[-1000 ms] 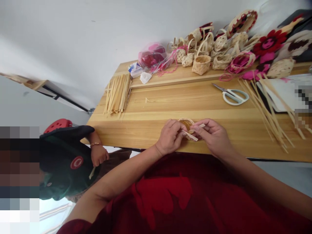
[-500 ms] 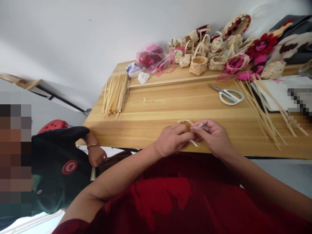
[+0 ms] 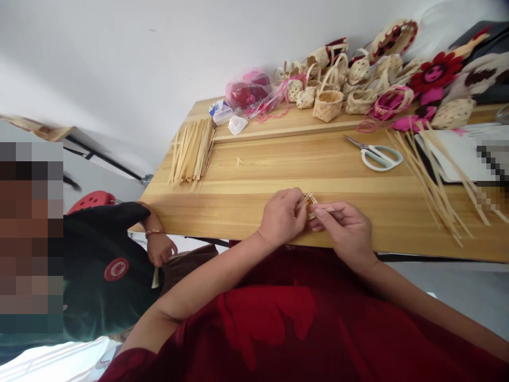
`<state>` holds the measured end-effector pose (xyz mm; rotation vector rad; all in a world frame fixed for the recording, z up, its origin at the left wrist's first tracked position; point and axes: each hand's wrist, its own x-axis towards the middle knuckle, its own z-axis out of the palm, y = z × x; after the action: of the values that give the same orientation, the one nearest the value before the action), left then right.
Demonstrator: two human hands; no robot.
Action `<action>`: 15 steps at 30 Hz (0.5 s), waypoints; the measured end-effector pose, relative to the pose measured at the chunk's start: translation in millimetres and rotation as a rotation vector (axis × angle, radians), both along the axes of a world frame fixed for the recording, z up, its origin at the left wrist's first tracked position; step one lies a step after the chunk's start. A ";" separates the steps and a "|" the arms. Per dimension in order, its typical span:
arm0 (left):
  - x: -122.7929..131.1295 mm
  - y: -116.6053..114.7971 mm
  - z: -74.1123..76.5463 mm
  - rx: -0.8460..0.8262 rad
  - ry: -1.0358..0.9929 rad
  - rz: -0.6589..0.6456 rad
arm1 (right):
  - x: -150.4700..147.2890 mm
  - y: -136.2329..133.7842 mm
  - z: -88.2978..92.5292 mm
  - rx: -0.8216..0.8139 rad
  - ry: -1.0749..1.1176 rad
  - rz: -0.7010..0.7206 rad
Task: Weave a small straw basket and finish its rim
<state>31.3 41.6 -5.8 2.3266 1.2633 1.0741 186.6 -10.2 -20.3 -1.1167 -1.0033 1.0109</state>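
Near the table's front edge, a small woven piece of pale strips (image 3: 309, 198) sits between my two hands, mostly covered by fingers. My left hand (image 3: 281, 216) is closed around its left side, knuckles up. My right hand (image 3: 347, 227) pinches a pale strip (image 3: 330, 210) between thumb and fingers at the right side of the piece. The fingertips of both hands nearly meet. White-handled scissors (image 3: 377, 155) lie beyond my right hand, blades toward the upper left.
A bundle of flat strips (image 3: 193, 151) lies at the left of the table (image 3: 254, 178). Loose strips (image 3: 437, 185) cross a notebook (image 3: 457, 148) at right. Small woven baskets (image 3: 328, 106) and a pink-filled plastic bag (image 3: 248, 95) line the back. A person's hand (image 3: 161, 248) is at left.
My left hand has rolled upright around the woven piece, and my right hand has dropped slightly. The strip in my right fingers now lies flatter. The whole view has shifted a little.
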 end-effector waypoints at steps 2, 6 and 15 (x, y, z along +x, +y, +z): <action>-0.3 0.8 6.6 -0.090 0.028 -0.010 | 1.5 1.3 -0.8 0.036 -0.053 0.005; -1.8 0.8 16.6 -0.205 0.045 -0.055 | 7.6 7.0 -5.2 0.121 -0.171 0.039; -3.4 -2.1 28.5 -0.050 0.264 -0.066 | 11.5 8.6 -2.0 0.134 -0.441 0.000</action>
<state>27.9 39.4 22.7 2.5155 1.2744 0.7234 198.0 -1.6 -22.2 -1.2539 -1.4001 0.6960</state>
